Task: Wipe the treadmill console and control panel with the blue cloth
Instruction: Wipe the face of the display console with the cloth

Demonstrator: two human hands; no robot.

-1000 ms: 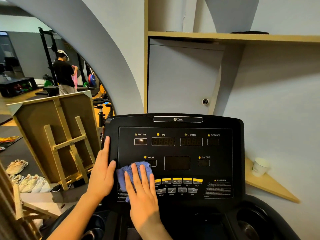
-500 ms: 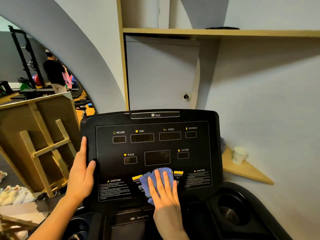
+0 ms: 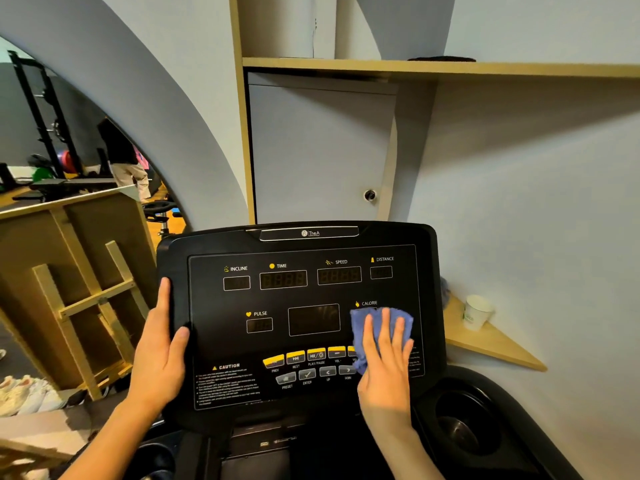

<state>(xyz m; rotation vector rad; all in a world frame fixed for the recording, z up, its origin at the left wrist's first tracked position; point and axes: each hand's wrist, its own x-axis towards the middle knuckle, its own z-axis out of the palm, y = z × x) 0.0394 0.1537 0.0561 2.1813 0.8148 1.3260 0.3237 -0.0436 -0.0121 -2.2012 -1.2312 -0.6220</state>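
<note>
Head view: blue cloth (image 3: 380,323) was pressed flat under right hand (image 3: 386,368) at console (image 3: 298,323) right; left hand (image 3: 157,355) was clamped on console's left edge.

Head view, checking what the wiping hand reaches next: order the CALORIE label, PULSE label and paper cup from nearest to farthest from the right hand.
1. CALORIE label, just above the right hand and blue cloth.
2. Paper cup, to its right, on the wooden corner shelf.
3. PULSE label, far left across the panel.
</note>
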